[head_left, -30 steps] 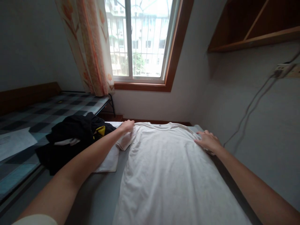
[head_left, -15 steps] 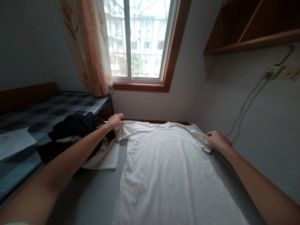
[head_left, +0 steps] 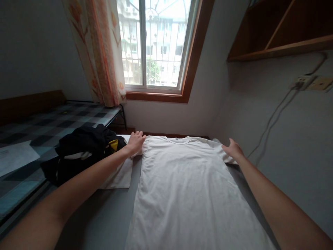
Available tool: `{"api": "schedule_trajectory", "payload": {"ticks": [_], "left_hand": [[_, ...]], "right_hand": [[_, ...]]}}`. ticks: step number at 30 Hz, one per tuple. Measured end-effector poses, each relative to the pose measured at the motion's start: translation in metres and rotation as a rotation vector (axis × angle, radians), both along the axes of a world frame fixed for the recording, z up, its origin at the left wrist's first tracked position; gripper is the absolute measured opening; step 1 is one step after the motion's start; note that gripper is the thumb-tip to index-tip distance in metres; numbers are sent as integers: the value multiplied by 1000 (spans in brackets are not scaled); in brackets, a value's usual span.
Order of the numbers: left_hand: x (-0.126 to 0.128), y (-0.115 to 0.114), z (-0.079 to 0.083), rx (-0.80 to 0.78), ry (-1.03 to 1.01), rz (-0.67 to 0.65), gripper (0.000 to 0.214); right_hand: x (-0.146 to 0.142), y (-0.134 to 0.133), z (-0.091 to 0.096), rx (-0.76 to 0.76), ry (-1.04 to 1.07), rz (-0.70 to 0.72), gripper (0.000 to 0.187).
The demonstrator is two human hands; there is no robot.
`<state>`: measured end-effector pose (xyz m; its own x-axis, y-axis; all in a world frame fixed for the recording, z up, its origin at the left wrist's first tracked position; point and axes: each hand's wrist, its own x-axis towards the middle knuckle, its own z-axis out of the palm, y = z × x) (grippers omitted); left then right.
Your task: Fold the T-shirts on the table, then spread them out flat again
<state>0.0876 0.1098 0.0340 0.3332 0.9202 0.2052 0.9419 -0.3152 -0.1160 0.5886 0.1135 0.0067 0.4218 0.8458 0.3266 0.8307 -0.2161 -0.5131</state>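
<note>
A white T-shirt lies spread flat on a grey surface, its collar toward the window. My left hand rests flat on the shirt's left sleeve, fingers stretched out. My right hand lies open on the right sleeve, fingers spread, close to the wall. Neither hand holds anything.
A pile of black clothing with a yellow patch lies left of the shirt, and a folded white cloth lies beside it. A bed with a checked cover stands at the left. A wooden shelf and a wall socket with cables hang at the right.
Half a second ago both hands pinched the sleeve ends and pulled them outward. Now the sleeves lie on the surface and both hands rest open and flat on them.
</note>
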Motion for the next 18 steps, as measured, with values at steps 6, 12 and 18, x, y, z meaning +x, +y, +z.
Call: {"api": "schedule_trajectory", "payload": {"ticks": [6,12,18], "left_hand": [[54,-30,-41,-163,-186,-353,57],[75,-44,-61,-155,-215,-297,69],[84,-31,-58,-187,-211,-294,71]], "right_hand": [[-82,-13,-25,-166,-396,226,57],[-130,-43,-40,-376,-440,293,69],[-110,-31,-41,-407,-480,267,66]]}}
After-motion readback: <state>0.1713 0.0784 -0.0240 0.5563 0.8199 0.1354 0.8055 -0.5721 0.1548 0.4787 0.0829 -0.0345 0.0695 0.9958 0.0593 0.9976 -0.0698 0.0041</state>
